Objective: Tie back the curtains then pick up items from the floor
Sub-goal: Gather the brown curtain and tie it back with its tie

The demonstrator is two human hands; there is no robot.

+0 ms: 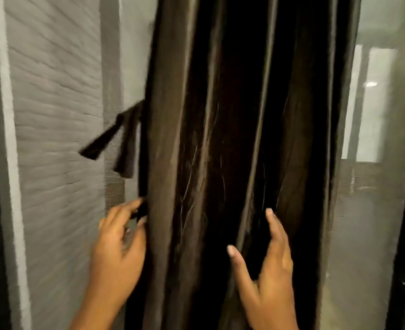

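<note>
head view: mesh screen (373,222) behind curtain (232,139); tie-back (115,139) dangling left.

No readable text, label, brand, number or sign appeared anywhere in the view.
</note>
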